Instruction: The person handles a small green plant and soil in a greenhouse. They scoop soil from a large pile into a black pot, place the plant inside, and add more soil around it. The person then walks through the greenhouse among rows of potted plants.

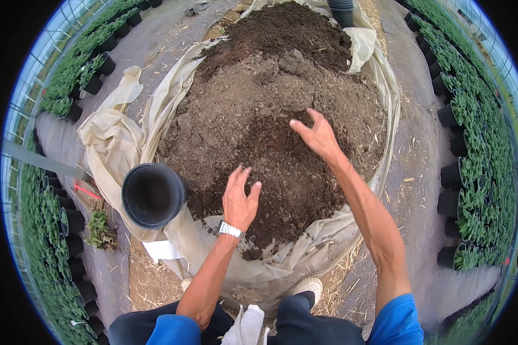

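Observation:
A large mound of potting soil (259,86) lies before me on a pale plastic sheet (388,129), darker at the far end and in the hollow nearest me. Over the near part of the soil is my left hand (240,198), a metal-banded watch on its wrist, the fingers spread and holding nothing. Farther out and to the right, my right hand (317,133) reaches over the mound with thumb and forefinger apart, also without anything in it. Whether either hand touches the soil I cannot tell. Left of my left hand stands a black plastic pot (154,196) with its mouth facing up.
Stacked black pots (342,12) stand beyond the mound. Rows of potted green plants (483,172) line both sides. A grey post (47,160) juts in from the left, near an uprooted plant (99,228). Loose straw (149,276) covers ground by my feet.

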`<action>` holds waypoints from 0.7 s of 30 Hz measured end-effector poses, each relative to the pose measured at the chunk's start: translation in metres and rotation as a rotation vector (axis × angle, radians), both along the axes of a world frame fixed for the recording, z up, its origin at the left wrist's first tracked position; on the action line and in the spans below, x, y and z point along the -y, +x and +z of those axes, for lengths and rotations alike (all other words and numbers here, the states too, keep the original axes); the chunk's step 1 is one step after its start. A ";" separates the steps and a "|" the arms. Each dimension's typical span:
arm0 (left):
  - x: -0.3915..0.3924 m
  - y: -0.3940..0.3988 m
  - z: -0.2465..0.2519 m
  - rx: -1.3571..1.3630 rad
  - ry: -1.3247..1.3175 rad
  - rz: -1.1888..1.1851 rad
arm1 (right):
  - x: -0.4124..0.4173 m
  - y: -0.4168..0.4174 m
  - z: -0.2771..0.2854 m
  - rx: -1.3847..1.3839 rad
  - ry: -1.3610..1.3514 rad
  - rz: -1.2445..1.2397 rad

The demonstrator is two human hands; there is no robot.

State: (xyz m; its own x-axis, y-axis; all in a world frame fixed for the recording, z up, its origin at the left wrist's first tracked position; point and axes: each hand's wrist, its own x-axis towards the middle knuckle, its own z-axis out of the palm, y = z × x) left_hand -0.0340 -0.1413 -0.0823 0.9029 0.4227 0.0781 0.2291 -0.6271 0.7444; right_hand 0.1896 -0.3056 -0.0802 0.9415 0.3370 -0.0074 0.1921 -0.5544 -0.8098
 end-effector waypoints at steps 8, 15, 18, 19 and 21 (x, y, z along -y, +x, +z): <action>0.001 -0.030 -0.013 -0.065 -0.111 -0.022 | -0.027 0.134 -0.022 0.037 -0.191 -0.042; -0.017 -0.023 -0.023 -0.064 -0.200 0.062 | -0.038 0.069 -0.008 0.434 -0.150 -0.001; -0.016 -0.019 -0.026 -0.045 -0.209 0.055 | -0.025 0.033 -0.001 0.618 -0.064 0.010; -0.014 -0.018 -0.026 -0.042 -0.216 0.047 | -0.018 0.025 0.002 0.540 -0.022 0.040; -0.013 -0.019 -0.027 -0.042 -0.205 0.041 | -0.009 0.014 0.005 0.381 0.078 0.106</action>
State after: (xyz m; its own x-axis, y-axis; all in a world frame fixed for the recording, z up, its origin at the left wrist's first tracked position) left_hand -0.0529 -0.1280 -0.1092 0.8854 0.4621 -0.0503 0.2846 -0.4533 0.8447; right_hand 0.2033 -0.2962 -0.0752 0.8316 0.4186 0.3651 0.5399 -0.4549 -0.7082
